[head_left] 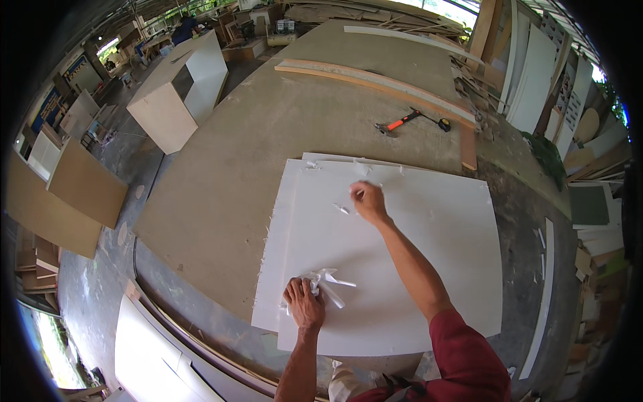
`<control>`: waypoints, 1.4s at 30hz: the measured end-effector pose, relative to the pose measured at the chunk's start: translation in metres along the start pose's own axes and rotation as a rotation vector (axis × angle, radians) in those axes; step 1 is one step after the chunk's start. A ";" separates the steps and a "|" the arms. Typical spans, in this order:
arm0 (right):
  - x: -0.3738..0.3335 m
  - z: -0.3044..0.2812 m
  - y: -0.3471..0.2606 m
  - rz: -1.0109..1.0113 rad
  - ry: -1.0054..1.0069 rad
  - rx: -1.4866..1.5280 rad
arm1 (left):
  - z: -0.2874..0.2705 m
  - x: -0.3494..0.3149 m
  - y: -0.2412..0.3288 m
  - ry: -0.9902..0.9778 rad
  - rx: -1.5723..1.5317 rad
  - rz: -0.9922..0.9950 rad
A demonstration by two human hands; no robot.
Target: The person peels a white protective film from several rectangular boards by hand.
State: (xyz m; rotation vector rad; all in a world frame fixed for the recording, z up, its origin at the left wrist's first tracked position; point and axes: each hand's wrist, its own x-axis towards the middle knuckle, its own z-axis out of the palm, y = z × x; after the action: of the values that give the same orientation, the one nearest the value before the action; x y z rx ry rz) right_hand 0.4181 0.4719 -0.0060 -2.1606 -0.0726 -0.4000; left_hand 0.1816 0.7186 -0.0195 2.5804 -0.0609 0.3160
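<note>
Two large white boards (429, 254) lie stacked and slightly offset, with ragged white bits along their edges. Near the front left of the top board, my left hand (305, 305) is closed on a crumpled bunch of thin white strips (328, 281), whose ends stick out to the right. My right hand (368, 201) is over the far middle of the board with its fingers curled together; whatever they may pinch is too small to make out. A small white scrap (341, 209) lies just left of it.
Beyond the boards, a claw hammer (400, 122) and tape measure (444, 124) lie on the brown work table (221, 174). Long wooden strips (375, 80) cross its far part. Box-shaped cabinets (167, 100) stand at left; panels (536, 80) lean at right.
</note>
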 end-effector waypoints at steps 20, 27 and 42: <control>0.096 0.020 0.055 0.185 -0.027 -0.852 | -0.003 0.002 -0.002 0.009 0.086 -0.019; 0.092 0.015 0.062 0.205 -0.023 -0.831 | -0.005 0.002 -0.001 0.002 0.091 -0.019; -0.100 0.028 -0.079 -0.048 -0.850 0.319 | -0.007 0.002 0.006 0.128 -0.100 -0.053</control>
State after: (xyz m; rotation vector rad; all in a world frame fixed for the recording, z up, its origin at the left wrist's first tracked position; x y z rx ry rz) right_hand 0.3155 0.5506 0.0100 -1.8702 -0.6173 0.4969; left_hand 0.1811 0.7170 -0.0105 2.4525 0.0376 0.4461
